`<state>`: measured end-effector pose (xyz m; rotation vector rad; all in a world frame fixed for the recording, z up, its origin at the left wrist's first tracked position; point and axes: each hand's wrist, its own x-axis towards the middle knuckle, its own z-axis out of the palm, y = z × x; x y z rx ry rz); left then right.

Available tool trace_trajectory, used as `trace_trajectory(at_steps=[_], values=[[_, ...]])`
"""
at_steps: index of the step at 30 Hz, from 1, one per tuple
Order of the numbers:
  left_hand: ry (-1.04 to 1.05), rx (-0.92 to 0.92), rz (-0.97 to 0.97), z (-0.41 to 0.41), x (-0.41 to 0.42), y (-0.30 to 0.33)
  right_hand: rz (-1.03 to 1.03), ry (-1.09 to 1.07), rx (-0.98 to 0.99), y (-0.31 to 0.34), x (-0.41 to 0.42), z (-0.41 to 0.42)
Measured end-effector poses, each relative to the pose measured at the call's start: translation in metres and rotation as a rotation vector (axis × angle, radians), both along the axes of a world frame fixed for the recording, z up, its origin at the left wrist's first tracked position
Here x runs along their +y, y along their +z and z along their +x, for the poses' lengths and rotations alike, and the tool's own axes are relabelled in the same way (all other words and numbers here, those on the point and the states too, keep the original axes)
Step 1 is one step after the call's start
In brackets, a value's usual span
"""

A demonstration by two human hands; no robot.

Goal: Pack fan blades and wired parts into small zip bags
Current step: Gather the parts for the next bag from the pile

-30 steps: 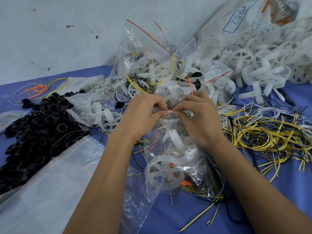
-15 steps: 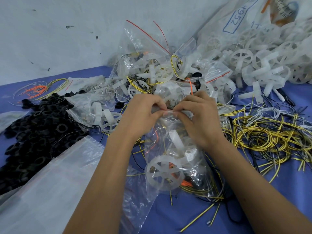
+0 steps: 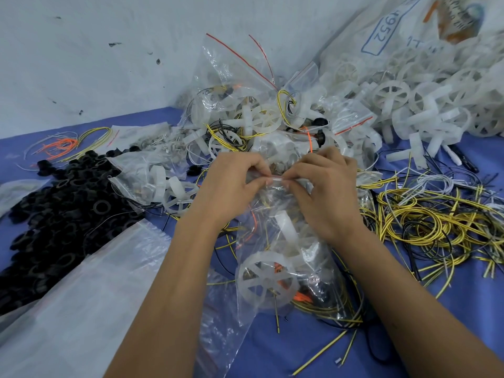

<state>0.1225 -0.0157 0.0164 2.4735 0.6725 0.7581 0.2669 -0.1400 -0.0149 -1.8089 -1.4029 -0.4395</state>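
Observation:
A small clear zip bag (image 3: 283, 241) hangs in front of me, held by its top strip. Inside it sit a white fan blade wheel (image 3: 266, 279), yellow and black wires and a bit of orange wire. My left hand (image 3: 231, 184) pinches the zip strip at its left part. My right hand (image 3: 324, 186) pinches the same strip just to the right, fingertips almost meeting the left ones. Behind my hands lies a heap of filled zip bags (image 3: 245, 113).
Loose white fan blades (image 3: 425, 105) pile up at the back right. Yellow and black wires (image 3: 425, 225) spread on the right of the blue table. Black rings (image 3: 54, 208) heap on the left. A large clear plastic bag (image 3: 81, 309) lies at the front left.
Both hands stay on the bag's top strip, with the fingertips shifting only slightly along it. The bag hangs about where it did.

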Motion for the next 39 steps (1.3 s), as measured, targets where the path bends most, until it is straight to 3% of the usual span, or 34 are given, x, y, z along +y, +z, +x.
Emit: trace_trajectory(at_steps=[23, 32, 39], values=[[-0.042, -0.053, -0.031, -0.003, 0.006, -0.004, 0.004, 0.064, -0.001, -0.004, 0.004, 0.003], [-0.061, -0.125, -0.166, -0.005, 0.009, -0.004, 0.029, 0.121, 0.023, -0.002, 0.003, 0.002], [-0.049, -0.149, -0.164, -0.006, 0.010, -0.003, 0.048, 0.131, 0.028, -0.003, 0.004, 0.003]])
